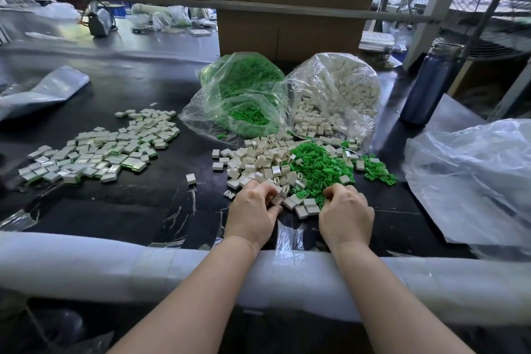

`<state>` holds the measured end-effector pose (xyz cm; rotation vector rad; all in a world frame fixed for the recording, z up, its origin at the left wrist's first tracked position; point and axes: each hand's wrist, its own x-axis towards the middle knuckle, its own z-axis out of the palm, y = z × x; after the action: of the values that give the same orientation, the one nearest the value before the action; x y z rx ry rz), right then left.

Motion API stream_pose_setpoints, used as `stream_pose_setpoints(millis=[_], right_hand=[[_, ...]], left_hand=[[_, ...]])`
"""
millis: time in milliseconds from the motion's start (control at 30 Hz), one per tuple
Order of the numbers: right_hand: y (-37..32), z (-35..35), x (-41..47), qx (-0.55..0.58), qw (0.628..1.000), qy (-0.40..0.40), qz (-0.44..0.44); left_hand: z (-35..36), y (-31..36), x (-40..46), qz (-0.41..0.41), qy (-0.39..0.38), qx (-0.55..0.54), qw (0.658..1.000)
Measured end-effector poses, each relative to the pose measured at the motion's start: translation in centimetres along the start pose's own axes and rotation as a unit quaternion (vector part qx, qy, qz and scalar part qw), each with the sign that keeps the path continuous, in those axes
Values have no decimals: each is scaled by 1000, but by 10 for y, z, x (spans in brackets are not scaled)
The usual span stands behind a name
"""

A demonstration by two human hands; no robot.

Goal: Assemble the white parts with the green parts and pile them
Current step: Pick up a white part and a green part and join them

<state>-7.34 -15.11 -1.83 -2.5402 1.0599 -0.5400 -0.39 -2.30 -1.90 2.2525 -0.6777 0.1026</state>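
Both hands sit at 6 o'clock, right at the near edge of the loose heaps. The left hand [253, 210] has its fingers curled, pinching a white part [278, 199]. The right hand [344, 211] has fingers curled down into the green parts [319, 167]; can't tell what it's got. White parts [255, 159] are heaped just left of the green. Finished pieces [100, 149] lie spread at 9 o'clock. Toward 12 o'clock, two clear bags: the green bag [238, 95] holds green parts, the white bag [339, 95] is spilling white ones.
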Motion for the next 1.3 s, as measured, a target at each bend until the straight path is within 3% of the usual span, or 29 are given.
stream_pose_setpoints(millis=[933,1300], right_hand=[[-3,-8,-2,8,999,-30,41],[-1,1,0,-37,999,-6,-10]], left_hand=[[4,-2,3,-8,9,31,999],[0,-1,2,-2,19,-20,1000]])
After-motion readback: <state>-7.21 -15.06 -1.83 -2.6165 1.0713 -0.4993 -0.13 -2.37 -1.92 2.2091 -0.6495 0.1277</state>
